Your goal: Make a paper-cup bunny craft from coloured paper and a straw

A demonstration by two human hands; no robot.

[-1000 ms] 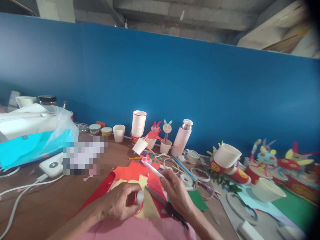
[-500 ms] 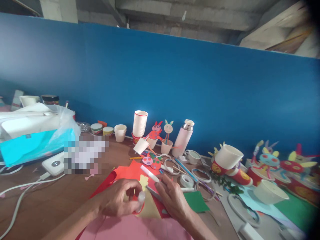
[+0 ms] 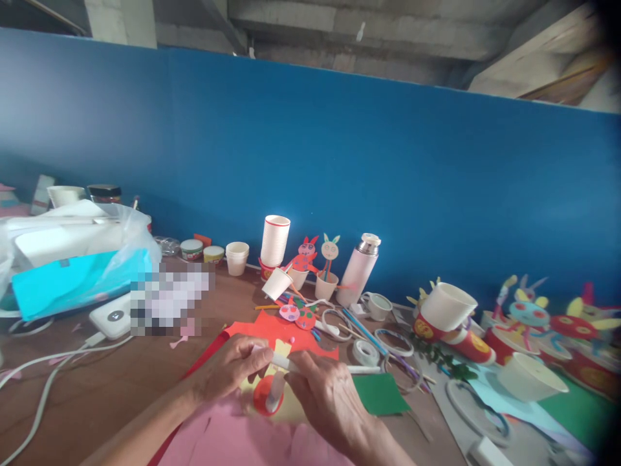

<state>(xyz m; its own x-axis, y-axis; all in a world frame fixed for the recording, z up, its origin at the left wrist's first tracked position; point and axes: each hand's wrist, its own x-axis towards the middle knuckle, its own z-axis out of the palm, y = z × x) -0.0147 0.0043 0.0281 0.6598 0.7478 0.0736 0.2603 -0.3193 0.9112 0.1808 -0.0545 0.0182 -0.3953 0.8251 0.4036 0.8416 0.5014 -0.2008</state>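
Note:
My left hand [image 3: 235,372] pinches the far left end of a slim white marker pen [image 3: 283,362] between thumb and fingers. Around its other end my right hand [image 3: 327,395] is closed. Just below the pen lies an orange-red paper circle [image 3: 262,402] with a small translucent piece [image 3: 275,390] on it, whose kind I cannot make out. Yellow paper [image 3: 250,402] is beneath the circle, partly hidden by my hands. Pink paper [image 3: 233,437] covers the near edge, and red paper [image 3: 272,327] spreads beyond my hands.
Paper cups [image 3: 276,239] and a pale thermos [image 3: 359,268] stand by the blue wall [image 3: 310,142]. Tape rolls [image 3: 365,352], green paper [image 3: 381,393] and cup figures [image 3: 528,317] lie to the right. A power bank [image 3: 110,318] with white cables is left.
My left hand has left the orange-red circle and moved up to the marker pen's end. My right hand has brought the pen leftward and lower, to a flatter angle.

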